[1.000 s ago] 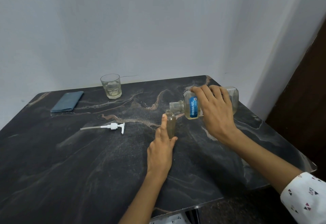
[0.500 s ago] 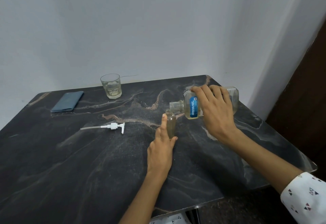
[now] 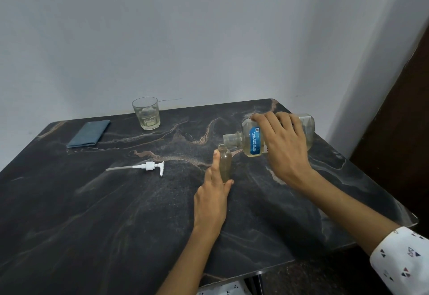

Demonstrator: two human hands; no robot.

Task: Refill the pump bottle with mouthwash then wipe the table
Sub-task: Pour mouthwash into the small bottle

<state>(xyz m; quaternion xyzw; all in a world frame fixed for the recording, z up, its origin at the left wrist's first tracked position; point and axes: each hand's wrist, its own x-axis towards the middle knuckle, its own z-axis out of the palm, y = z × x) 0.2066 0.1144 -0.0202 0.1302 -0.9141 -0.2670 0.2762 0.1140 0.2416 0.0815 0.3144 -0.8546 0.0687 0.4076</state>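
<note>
Clear mouthwash bottle (image 3: 253, 141): my right hand (image 3: 284, 146) is gripping it, tipping it over the small bottle (image 3: 225, 164), which my left hand (image 3: 212, 199) is gripping upright.

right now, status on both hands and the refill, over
Left hand steadies small bottle, upright, neck open. Right hand tips mouthwash bottle, mouth over that neck. Pump head lies loose on table; nothing blocking.

Table (image 3: 92, 225) black, veined in tan and white. Cloth (image 3: 89, 133) slate blue. Pump head (image 3: 148, 167) white. Mouthwash bottle (image 3: 253, 142) clear, blue-labelled. Sleeve (image 3: 401, 262) white, triangle-patterned.
</note>
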